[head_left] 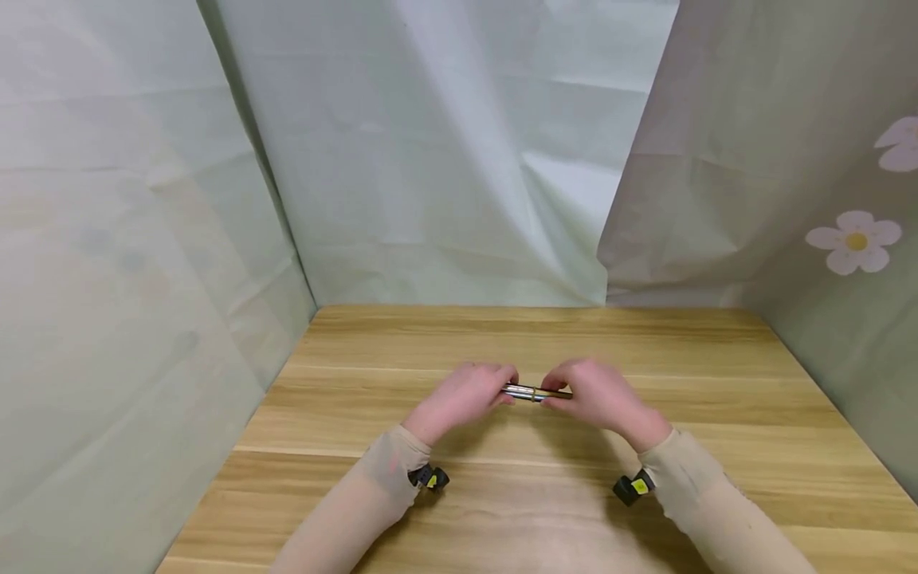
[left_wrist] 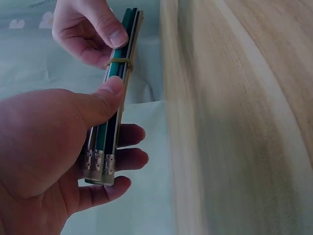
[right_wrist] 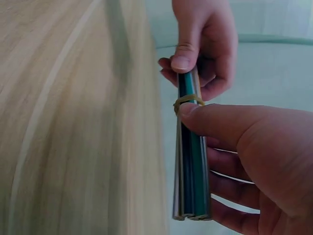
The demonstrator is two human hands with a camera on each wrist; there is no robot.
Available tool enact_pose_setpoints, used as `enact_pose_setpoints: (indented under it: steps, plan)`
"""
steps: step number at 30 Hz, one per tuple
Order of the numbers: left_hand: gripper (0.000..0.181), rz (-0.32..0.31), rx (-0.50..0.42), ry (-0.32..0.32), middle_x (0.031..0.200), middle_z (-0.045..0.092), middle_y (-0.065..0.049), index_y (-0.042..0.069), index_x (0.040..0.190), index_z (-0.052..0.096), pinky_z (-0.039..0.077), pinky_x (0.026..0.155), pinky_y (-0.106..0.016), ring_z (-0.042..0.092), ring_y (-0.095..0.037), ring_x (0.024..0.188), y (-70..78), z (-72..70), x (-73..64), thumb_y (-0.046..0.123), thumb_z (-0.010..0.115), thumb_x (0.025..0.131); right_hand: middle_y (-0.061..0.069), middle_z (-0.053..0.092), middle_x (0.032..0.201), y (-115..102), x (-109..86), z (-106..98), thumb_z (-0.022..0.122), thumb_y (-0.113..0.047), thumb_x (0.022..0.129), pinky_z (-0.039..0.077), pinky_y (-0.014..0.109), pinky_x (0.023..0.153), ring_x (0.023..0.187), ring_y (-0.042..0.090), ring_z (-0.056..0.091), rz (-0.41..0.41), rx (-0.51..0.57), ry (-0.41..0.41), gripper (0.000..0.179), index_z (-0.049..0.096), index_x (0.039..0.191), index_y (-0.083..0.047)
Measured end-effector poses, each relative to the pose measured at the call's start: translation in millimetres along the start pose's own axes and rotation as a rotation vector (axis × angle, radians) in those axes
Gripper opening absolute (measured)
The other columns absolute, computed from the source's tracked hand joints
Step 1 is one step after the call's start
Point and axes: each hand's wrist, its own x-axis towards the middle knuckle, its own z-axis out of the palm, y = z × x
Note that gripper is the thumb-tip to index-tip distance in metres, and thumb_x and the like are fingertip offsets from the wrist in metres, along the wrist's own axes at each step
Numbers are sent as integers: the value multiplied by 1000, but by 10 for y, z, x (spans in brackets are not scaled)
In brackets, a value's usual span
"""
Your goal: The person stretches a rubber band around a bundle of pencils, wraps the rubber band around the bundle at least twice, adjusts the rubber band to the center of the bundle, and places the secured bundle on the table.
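A bundle of pencils (head_left: pixel 518 391) is held level between both hands over the table. The pencils are dark, green and silvery, and their eraser ends with metal ferrules show in the left wrist view. Around the middle of the bundle runs a tan rubber band (right_wrist: pixel 188 100). My left hand (head_left: pixel 469 396) grips the eraser half, its thumb on top and fingers beneath. The other half is gripped by my right hand (head_left: pixel 591 392), whose thumb lies right at the band in the right wrist view.
The wooden table (head_left: pixel 502 510) reaches under both forearms. Pale cloth walls (head_left: pixel 445 159) enclose it at the back and sides, and the right one bears white flowers (head_left: pixel 856 242). A small black camera (head_left: pixel 631 486) is strapped at each wrist.
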Motion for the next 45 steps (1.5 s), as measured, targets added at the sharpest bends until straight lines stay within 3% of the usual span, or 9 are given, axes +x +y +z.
enact_pose_setpoints:
  steps: [7,18,45]
  plan:
    - [21,-32,-4,6,97,70,3,13,108,68,57,76,-37,68,-15,82,-24,32,40,30,78,100,-14,74,89,57,25,50,91,-22,88,55,34,71,84,7,70,0,2,-1,13,81,97,-20]
    - [24,-38,19,-77,93,66,4,14,103,70,54,76,-35,64,-13,81,-31,179,100,36,79,99,-15,73,90,201,64,167,88,-25,92,56,35,75,84,6,69,28,-2,-80,9,81,96,-20]
    - [23,-77,5,-141,100,68,5,17,112,74,56,81,-36,67,-13,89,-32,303,135,33,81,97,-19,71,88,298,40,330,88,-31,92,55,33,75,82,1,65,55,-25,-115,11,80,96,-23]
